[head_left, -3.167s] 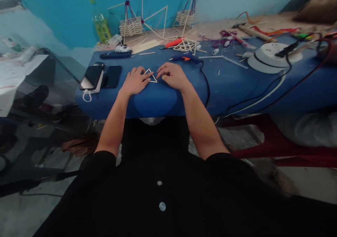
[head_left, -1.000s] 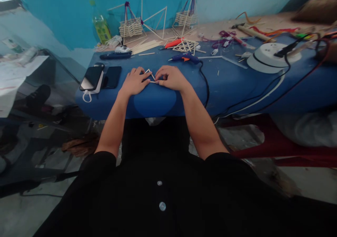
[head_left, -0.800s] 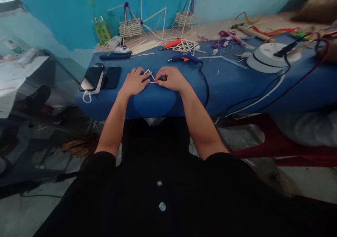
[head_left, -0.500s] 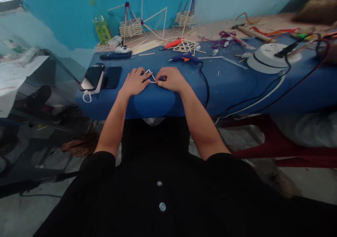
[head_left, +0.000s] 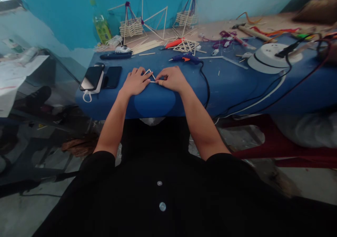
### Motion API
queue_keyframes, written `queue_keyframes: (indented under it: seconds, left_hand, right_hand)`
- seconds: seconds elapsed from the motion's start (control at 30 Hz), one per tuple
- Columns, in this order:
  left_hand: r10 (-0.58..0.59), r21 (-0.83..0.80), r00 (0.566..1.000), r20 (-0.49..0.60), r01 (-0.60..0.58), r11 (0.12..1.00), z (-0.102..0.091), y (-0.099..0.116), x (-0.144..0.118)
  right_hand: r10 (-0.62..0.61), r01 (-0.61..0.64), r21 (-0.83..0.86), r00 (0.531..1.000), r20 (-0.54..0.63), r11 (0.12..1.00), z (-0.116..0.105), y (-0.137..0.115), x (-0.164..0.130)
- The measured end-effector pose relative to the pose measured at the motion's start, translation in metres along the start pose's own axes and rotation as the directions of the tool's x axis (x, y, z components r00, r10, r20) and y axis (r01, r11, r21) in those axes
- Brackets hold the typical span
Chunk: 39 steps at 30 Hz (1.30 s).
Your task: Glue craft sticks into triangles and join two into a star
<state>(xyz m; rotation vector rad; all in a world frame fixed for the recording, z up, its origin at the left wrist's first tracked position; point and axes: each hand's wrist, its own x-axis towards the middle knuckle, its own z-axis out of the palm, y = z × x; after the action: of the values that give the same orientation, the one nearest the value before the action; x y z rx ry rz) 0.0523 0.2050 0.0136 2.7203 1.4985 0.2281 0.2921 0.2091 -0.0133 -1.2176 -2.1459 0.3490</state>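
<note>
A small stick triangle [head_left: 153,77] lies on the blue tabletop [head_left: 155,103], a little above and left of the frame's centre, between the two hands; its apex points toward the top of the frame, its right side and lower edge show plainly, and its left part is partly hidden under fingers.

The left hand [head_left: 136,81] rests palm down with fingers spread, thumb and forefinger lying over the triangle's left part; the right hand [head_left: 171,78] curls in from the right, thumb and fingertips pinching the triangle's lower right corner.

A blue glue gun [head_left: 184,58] lies just above the right hand, its nozzle toward the left of the frame; two smartphones, one [head_left: 91,78] on a white block [head_left: 99,83] and one dark [head_left: 113,77], sit left of the left hand.
</note>
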Motion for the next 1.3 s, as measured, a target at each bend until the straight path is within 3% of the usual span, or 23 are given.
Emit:
queue_keyframes:
  seconds: [0.33,0.53,0.77,0.93,1.3]
  left_hand:
    - [0.008,0.015,1.000,0.013,-0.008,1.000,0.0004,-0.0009,0.0008]
    - [0.007,0.015,1.000,0.022,-0.007,1.000,-0.0026,0.0018,-0.0002]
    - [0.010,-0.002,1.000,0.014,-0.009,1.000,-0.0009,0.0008,0.0001]
    - [0.016,-0.012,1.000,0.007,-0.016,1.000,0.0012,-0.0006,0.0007]
    - [0.016,-0.016,1.000,0.016,-0.016,1.000,0.0013,-0.0021,0.0018]
  right_hand:
    - [-0.067,0.067,-0.002,0.996,0.051,0.998,-0.0034,-0.0048,-0.0010]
    - [-0.002,0.003,0.064,1.000,-0.018,0.998,-0.0013,-0.0053,-0.0036]
    - [-0.049,0.048,0.032,0.998,0.046,0.998,-0.0045,-0.0064,-0.0035]
    - [0.001,-0.001,0.031,1.000,0.024,1.000,-0.0049,-0.0069,-0.0045]
    - [-0.026,0.024,0.050,0.999,0.037,0.998,-0.0050,-0.0063,-0.0051]
